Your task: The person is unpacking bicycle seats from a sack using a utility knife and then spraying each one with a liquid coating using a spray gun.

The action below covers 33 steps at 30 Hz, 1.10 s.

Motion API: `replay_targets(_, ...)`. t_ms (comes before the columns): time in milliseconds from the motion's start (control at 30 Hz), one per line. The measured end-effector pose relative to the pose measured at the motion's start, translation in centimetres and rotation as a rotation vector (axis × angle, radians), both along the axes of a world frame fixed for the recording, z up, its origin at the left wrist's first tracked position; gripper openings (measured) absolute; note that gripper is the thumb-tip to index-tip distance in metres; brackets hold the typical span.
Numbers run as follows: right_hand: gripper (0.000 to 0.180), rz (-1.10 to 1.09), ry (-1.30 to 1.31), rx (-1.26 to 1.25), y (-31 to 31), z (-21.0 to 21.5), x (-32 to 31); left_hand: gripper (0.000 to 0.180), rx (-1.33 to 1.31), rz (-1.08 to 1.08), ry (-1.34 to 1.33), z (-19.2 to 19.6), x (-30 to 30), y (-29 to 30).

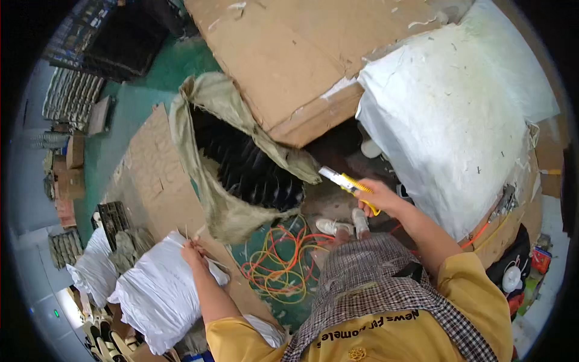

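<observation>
My right hand point(375, 196) is closed round a yellow utility knife point(351, 183), whose silver front end points up and left. Down to the left, my left hand point(192, 248) pinches what looks like a thin pale cord at the top edge of a white plastic sack point(160, 289). The fingertips are too small to make out clearly. In front of me, a greenish woven sack point(220, 208) gapes wide, with several dark, glossy curved pieces point(247, 163) stacked inside.
A cardboard-topped table point(283, 54) stands ahead, with a white sheet point(446, 114) over its right part. Orange and yellow hose point(280, 262) lies tangled on the green floor near my feet. Flattened cardboard point(148, 175) covers floor at left, beside another white sack point(96, 268).
</observation>
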State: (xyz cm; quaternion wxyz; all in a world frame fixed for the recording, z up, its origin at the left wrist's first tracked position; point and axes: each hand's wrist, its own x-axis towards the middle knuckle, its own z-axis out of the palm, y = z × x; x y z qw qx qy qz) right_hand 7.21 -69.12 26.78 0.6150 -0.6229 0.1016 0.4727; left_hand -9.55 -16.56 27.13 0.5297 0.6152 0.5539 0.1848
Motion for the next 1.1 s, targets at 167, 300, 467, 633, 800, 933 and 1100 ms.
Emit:
replay_targets(167, 0.027, -0.28, -0.132, 0.006, -3.7, 3.2, 3.1, 0.015, -0.153, 0.207, -0.206, 2.6, 3.6, -2.3)
replay_targets(300, 0.022, -0.251, -0.093, 0.025, -2.2, 2.2, 3.1, 0.028, -0.39, -0.056, -0.447, 3.4, 13.7, -3.4)
replay_targets(467, 0.021, -0.125, -0.115, -0.033, 2.5, 2.8, 6.1, 0.027, -0.607, 0.034, -0.638, 0.4, 28.4, -2.6)
replay_targets(633, 0.019, -0.088, -0.295, 0.018, 10.6, 7.7, 15.3, 0.033, -0.77, 0.198, -0.39, -6.4, 34.8, 0.5)
replay_targets(800, 0.035, 0.251, -0.709, 0.038, 31.5, 12.7, 26.7, 0.04, -0.975, 0.826, -1.002, -8.5, 33.0, 2.0)
replay_targets(933, 0.035, 0.309, -1.166, -0.206, 44.1, 7.0, 31.4, 0.016, -1.071, 0.977, -1.178, -7.2, 32.1, 1.3)
replay_targets(1100, 0.042, 0.382, -1.01, -0.36, 44.3, -1.9, 21.6, 0.014, -0.888, 0.497, -1.204, -2.2, 29.6, 5.8)
